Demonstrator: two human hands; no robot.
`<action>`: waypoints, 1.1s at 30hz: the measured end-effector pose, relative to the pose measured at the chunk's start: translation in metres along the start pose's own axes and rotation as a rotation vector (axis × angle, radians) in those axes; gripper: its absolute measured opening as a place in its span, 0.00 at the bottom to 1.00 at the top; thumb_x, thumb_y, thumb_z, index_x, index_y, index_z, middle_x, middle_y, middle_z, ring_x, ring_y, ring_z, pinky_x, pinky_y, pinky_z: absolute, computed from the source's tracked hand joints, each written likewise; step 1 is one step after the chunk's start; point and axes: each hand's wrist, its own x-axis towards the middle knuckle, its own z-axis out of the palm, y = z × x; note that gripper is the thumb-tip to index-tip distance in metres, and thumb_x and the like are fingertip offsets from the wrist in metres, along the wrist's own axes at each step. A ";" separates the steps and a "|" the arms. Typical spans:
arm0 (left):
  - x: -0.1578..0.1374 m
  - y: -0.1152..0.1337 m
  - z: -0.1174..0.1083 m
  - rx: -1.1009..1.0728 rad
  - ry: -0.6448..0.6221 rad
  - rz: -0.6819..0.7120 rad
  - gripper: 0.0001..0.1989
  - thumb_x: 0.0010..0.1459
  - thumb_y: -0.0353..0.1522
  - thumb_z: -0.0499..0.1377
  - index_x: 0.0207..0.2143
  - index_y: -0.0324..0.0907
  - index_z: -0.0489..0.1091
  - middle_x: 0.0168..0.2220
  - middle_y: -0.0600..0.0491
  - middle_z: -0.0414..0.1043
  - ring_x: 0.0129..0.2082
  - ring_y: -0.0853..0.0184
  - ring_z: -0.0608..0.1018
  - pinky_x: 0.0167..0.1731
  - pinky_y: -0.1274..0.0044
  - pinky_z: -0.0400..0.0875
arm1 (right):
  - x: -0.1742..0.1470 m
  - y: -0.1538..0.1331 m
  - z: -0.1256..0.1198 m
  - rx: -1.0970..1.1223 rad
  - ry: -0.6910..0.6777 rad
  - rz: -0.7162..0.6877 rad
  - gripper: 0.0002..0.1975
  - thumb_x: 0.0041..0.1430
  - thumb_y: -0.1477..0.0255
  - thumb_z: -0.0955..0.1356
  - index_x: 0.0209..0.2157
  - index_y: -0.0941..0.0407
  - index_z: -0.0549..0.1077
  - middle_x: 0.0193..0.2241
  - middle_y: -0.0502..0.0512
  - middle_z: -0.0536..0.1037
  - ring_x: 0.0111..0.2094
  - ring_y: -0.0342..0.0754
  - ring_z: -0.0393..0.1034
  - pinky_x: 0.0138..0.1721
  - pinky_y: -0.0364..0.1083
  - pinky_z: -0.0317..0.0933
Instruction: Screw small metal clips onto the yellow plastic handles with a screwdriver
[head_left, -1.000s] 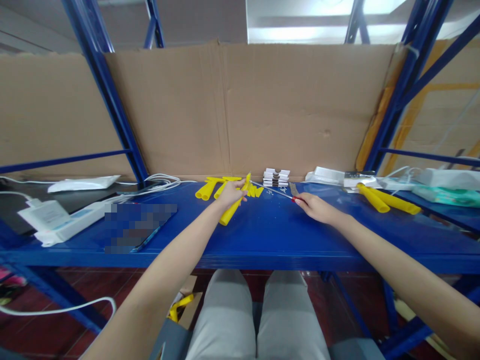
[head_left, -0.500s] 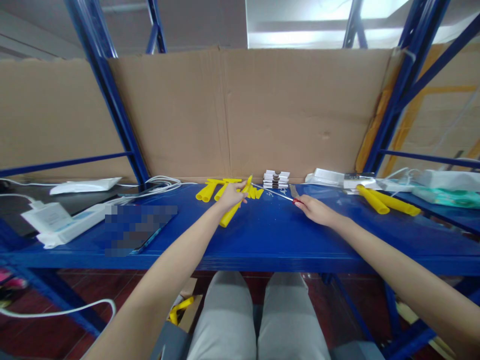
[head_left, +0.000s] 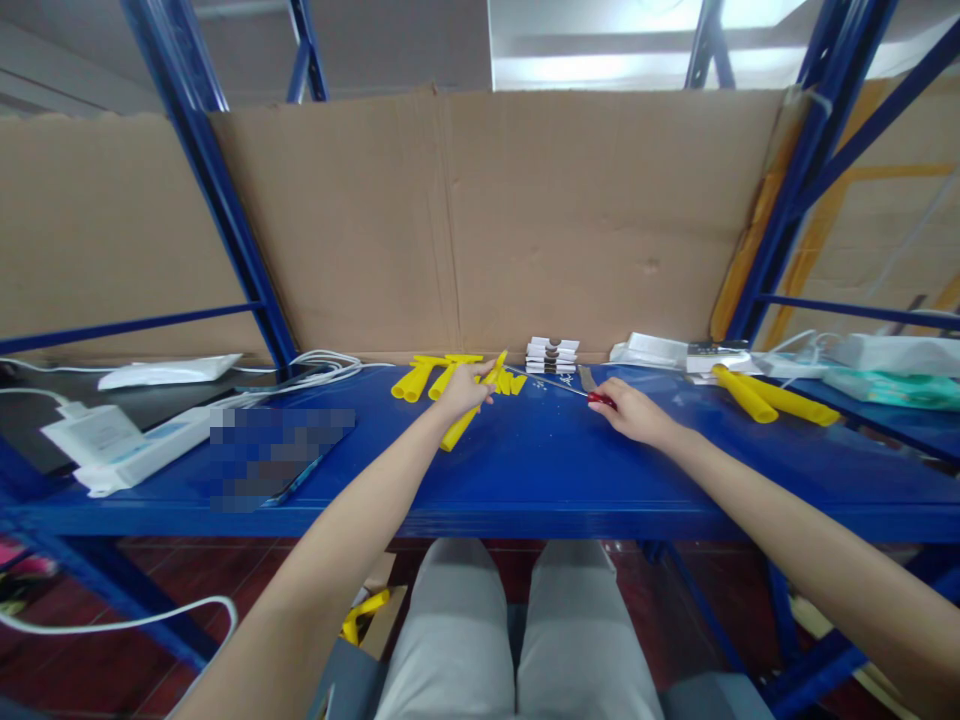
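My left hand is closed around a yellow tube, whose upper end shows past the fingers. In my right hand is a red-handled screwdriver. Its long thin metal shaft points left toward the held tube; I cannot tell whether the tip touches it. More yellow tubes lie just left of my left hand. Several short yellow pieces sit to its right. Behind the shaft stands a stack of white and dark pieces. A flat metal blade-like piece lies near my right fingers.
The blue tabletop ends at a cardboard sheet at the back. Two yellow tubes and white boxes are on the right. On the left are a white power strip, cables and a partly blurred flat item. Blue posts flank the table.
My right hand has shifted slightly right with the screwdriver, and more of the red handle shows. My left hand stays on the yellow tube.
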 end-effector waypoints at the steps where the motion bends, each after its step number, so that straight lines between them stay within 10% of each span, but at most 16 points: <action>1: 0.000 0.000 0.000 0.003 -0.004 0.006 0.28 0.52 0.22 0.58 0.57 0.40 0.64 0.45 0.47 0.75 0.19 0.77 0.73 0.14 0.86 0.62 | -0.001 0.000 -0.001 -0.005 0.012 0.012 0.08 0.61 0.67 0.61 0.34 0.56 0.68 0.35 0.60 0.75 0.36 0.51 0.71 0.37 0.47 0.63; 33: -0.011 0.013 -0.003 -0.258 -0.044 -0.063 0.27 0.51 0.17 0.55 0.55 0.36 0.66 0.52 0.44 0.70 0.16 0.80 0.71 0.11 0.86 0.60 | -0.006 -0.012 -0.005 -0.016 -0.015 0.048 0.08 0.59 0.67 0.62 0.39 0.55 0.64 0.30 0.55 0.77 0.30 0.50 0.73 0.29 0.44 0.59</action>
